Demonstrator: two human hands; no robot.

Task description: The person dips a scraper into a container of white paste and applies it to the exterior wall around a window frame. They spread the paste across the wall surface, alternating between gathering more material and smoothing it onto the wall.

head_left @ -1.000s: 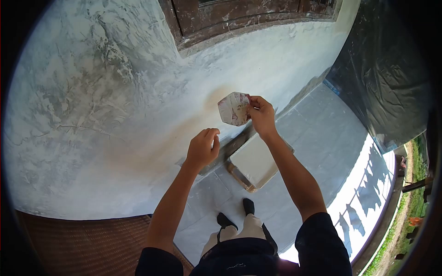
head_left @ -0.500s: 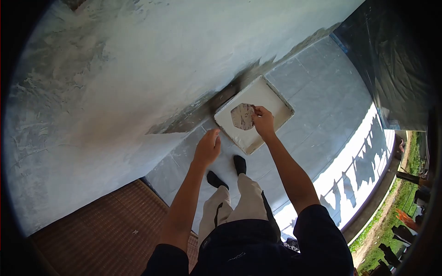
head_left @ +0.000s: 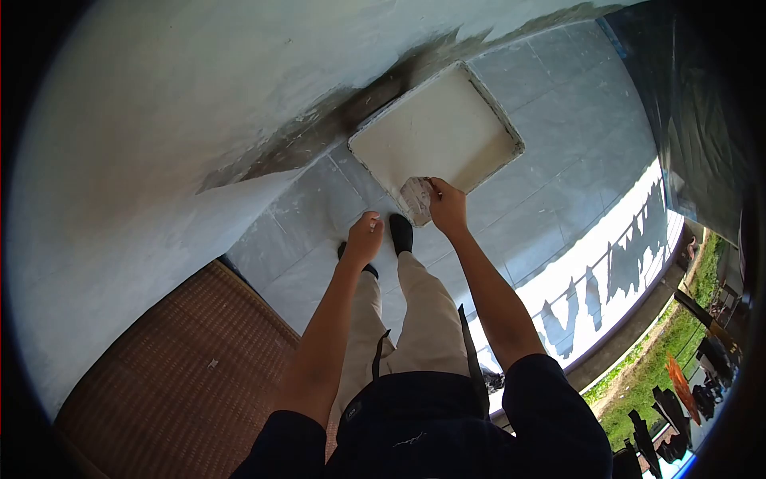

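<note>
My right hand (head_left: pixel 448 209) grips the edge of a flat, many-sided plate (head_left: pixel 416 199) smeared with pale plaster. The plate is over the near corner of a shallow rectangular tray (head_left: pixel 493 102), whose rim is caked with plaster. Pale wet material (head_left: pixel 435 132) covers the tray's bottom. To the left of the plate, my left hand (head_left: pixel 366 241) hovers above the floor near my feet. Its fingers are curled, with a small whitish patch at them; whether they hold anything is hidden.
A partly plastered wall (head_left: pixel 199 104) rises on the left, rough and darker along its base. Grey tiles (head_left: pixel 558 104) make up the floor. A brown woven panel (head_left: pixel 191 375) lies lower left, dark sheeting (head_left: pixel 702 128) hangs at upper right, and grass (head_left: pixel 638 407) shows outside.
My view has tilted up and away from the wall. The right hand has drawn the plate from the tray's middle back to its near corner. The left hand stays curled.
</note>
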